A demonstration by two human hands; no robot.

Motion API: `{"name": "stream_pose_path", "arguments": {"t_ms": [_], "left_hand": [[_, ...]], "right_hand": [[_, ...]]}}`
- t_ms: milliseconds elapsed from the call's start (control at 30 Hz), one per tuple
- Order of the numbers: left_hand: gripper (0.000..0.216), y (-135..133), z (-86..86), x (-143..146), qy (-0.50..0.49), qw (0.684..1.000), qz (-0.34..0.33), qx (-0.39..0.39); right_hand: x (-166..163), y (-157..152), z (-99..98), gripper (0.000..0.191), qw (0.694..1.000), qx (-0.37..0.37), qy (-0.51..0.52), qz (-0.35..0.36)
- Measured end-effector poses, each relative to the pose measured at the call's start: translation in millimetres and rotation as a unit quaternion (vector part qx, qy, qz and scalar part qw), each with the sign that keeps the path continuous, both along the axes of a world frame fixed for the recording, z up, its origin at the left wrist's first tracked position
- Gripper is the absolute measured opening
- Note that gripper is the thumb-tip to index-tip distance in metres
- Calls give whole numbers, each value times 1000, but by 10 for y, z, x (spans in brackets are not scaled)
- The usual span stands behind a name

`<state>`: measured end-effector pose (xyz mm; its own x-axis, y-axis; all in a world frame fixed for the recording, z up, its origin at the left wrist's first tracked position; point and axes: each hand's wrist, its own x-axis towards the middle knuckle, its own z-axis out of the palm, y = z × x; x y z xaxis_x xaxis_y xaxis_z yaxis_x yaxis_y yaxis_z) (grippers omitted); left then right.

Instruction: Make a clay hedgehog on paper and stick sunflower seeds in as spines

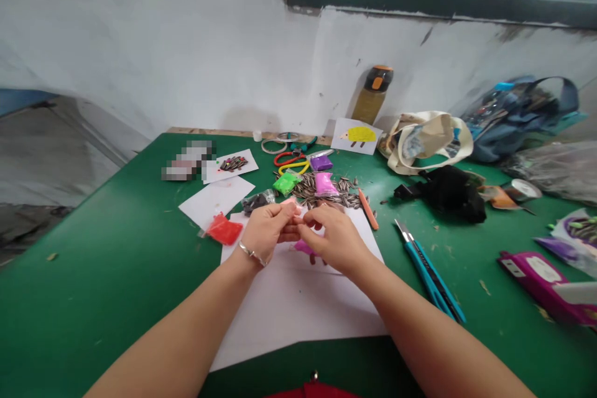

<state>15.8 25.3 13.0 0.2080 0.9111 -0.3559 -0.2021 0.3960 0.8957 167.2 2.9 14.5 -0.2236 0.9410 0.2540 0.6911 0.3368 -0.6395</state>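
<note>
My left hand (265,230) and my right hand (332,237) meet over a white sheet of paper (298,298), fingers pinched together on a small pink lump of clay (291,203). A magenta clay shape (304,247) lies on the paper just under my right hand. A bracelet circles my left wrist. A pile of sunflower seeds (326,194) lies just beyond the hands.
On the green table (93,273) lie clay bags in red (224,229), green (286,183) and pink (324,184), an orange stick (368,209), blue utility knives (431,273), scissors (291,160), a hedgehog drawing (357,135), a bottle (372,94), bags (426,140) and purple packets (543,283).
</note>
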Motion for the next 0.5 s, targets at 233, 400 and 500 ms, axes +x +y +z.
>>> {"name": "stream_pose_path", "arguments": {"t_ms": [233,400,500], "left_hand": [[33,-50,46,52,-4,999,-18,-27],[28,-51,69,52,-8,999,-17,-33],[29,-62,57,64,-17,998,-40,-36]], "right_hand": [[78,45,-75,22,999,28,-25,-24],[81,51,-67,22,993,-33,102,-42],[57,43,-49,19,987,-26,152,-33]]}}
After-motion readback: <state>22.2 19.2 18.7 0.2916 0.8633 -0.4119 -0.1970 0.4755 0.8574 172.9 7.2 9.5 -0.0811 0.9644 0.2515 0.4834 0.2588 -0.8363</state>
